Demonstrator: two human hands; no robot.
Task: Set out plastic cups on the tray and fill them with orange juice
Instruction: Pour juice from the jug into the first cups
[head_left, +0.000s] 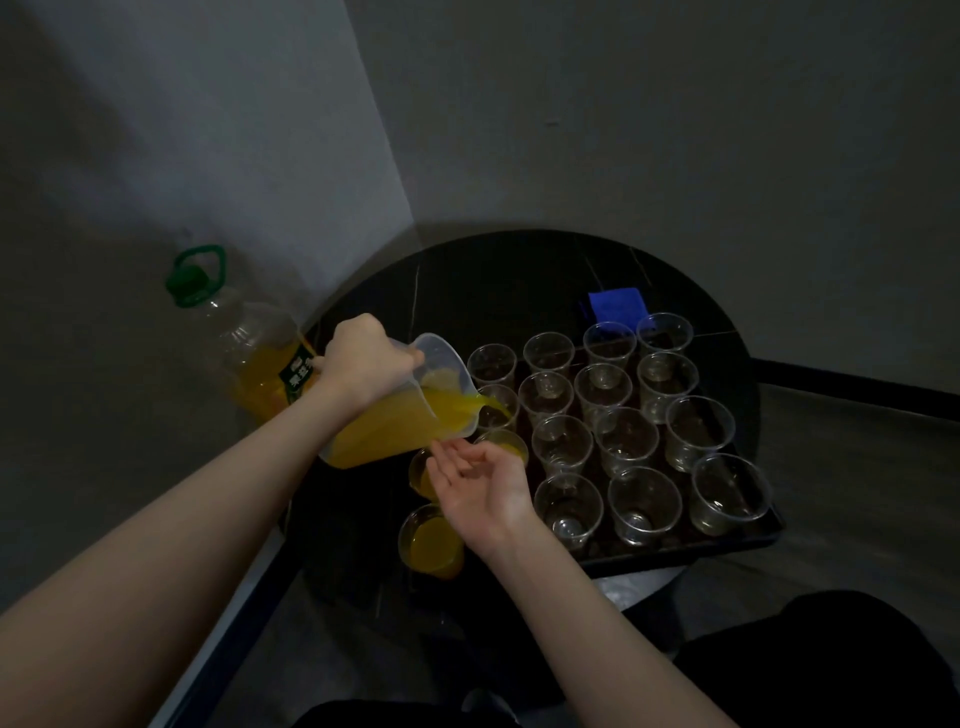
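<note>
Head view: a clear plastic jug (400, 410) of orange juice is tipped over the left column of cups on the dark tray (727, 545), its spout above the second cup from the back (497, 408), where juice is running out. The left hand (363, 361) grips the jug's handle with fingers clenched round it. The right hand (480, 486) hovers palm-up just under the jug, fingers loosely curled and grasping nothing. Three cups nearest the jug hold juice: one (506, 447) beside the spout, one (422, 475) partly hidden by the right hand, and one (431, 540) at the front. The other cups (644, 504) stand upright in rows, without juice. The tray sits on a round black desk (519, 280). A large juice bottle (249, 343) with a green cap stands at the left, and a blue cloth (618, 305) lies behind the cups.
</note>
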